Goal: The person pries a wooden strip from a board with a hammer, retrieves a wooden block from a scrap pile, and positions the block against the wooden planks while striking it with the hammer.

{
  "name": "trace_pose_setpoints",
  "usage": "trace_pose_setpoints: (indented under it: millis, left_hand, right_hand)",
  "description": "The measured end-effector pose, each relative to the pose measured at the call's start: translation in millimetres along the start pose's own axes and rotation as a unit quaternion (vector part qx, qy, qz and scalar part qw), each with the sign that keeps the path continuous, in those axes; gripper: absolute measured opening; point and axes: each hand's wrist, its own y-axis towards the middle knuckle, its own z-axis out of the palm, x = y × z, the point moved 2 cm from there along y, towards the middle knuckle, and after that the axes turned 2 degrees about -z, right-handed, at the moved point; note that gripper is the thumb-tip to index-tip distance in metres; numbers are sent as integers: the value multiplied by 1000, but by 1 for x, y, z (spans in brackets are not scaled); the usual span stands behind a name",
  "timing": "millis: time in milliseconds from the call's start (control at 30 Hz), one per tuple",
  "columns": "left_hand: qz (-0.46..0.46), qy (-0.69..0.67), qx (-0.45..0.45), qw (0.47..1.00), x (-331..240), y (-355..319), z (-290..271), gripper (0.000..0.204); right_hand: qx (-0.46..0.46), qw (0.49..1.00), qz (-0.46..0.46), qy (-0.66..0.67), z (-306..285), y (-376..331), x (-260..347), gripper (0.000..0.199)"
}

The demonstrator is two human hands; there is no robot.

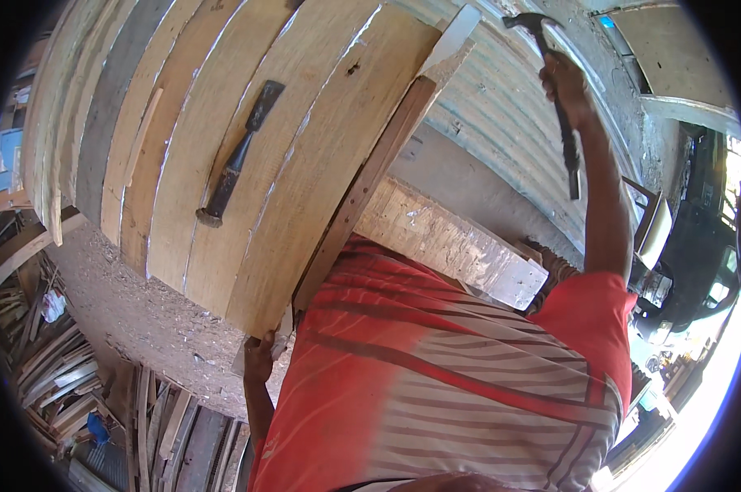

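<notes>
My right hand is raised at the upper right, closed round the handle of a claw hammer. The hammer's dark head is at the top, apart from the wood. My left hand is closed at the near corner of a wide panel of joined boards, its fingers partly hidden. Along the panel's edge nearest my body runs a reddish-brown wooden strip with small dark spots. A chisel with a dark blade and handle rests on the panel, beyond reach of both hands' grip.
A thin wood sliver lies on the panel. Beneath is a rough workbench strewn with shavings. Stacked offcuts fill the lower left. A pale board juts out beside my body, and corrugated sheet metal stands behind it.
</notes>
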Motion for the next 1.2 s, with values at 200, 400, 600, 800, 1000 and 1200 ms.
trace_pose_setpoints:
  millis: [200, 400, 600, 800, 1000, 1200]
  left_hand:
    - [45, -8, -17, 999, -2, 0, 4, 52]
    - [4, -62, -23, 998, 11, -1, 5, 51]
    - [23, -40, -32, 998, 4, 0, 7, 51]
    - [8, -25, -44, 999, 15, 0, 5, 52]
    - [16, 2, -45, 999, -1, -2, 5, 47]
    - [-13, -26, -49, 998, 11, -2, 6, 44]
  right_hand:
    - [-21, 999, -11, 35, -23, 82, 29, 33]
    - [198, 976, -11, -85, 34, 57, 45, 30]
    - [105, 994, -8, -18, -6, 84, 38, 42]
    - [215, 970, 14, -111, 23, 60, 39, 48]
    - [165, 984, -9, -68, -6, 84, 31, 47]
    - [237, 970, 3, -60, 24, 57, 38, 37]
